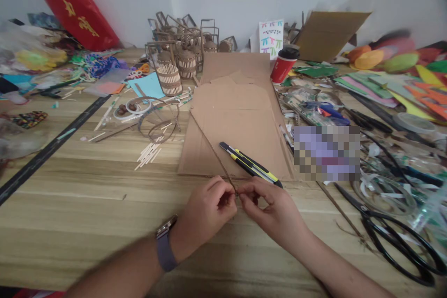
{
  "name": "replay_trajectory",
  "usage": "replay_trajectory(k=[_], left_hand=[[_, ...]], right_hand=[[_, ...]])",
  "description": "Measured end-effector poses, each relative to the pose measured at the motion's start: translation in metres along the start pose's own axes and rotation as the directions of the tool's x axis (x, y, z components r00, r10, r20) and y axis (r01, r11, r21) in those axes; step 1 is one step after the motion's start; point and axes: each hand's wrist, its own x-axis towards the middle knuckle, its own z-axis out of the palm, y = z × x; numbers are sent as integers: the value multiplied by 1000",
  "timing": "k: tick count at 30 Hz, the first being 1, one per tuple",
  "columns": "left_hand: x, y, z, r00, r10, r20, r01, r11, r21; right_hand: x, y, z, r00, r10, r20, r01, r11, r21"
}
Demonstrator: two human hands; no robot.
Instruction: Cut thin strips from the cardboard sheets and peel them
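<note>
A thin brown cord (pixel 211 148) runs slantwise over the cardboard sheet (pixel 240 130) down to my fingers. My left hand (pixel 212 207), with a watch on its wrist, pinches the cord near its lower end. Fingertip to fingertip with it, my right hand (pixel 270 202) pinches the same end; the exact grip point is partly hidden. Just beyond my right hand, a yellow and black utility knife (pixel 249 163) lies on the cardboard with its tip pointing up and left.
Left of the cardboard lie small wooden sticks (pixel 149 153) and thin hoops (pixel 159 120). Several small slatted lanterns (pixel 169 74) stand behind. At right are black scissors (pixel 394 237), a red cup (pixel 284 65) and heaped scraps. A long black strip (pixel 52 149) crosses the left side.
</note>
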Motion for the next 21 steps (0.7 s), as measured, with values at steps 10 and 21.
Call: replay_trajectory(k=[10,21], left_hand=[[-2,2,1,997,65,38,-67,995,80],[-5,0,2,986,63,154,-90,980,177]], right_hand=[[7,3,0,916,349,197,-394,876,279],[10,11,-3,819,419,391,-546,777,312]])
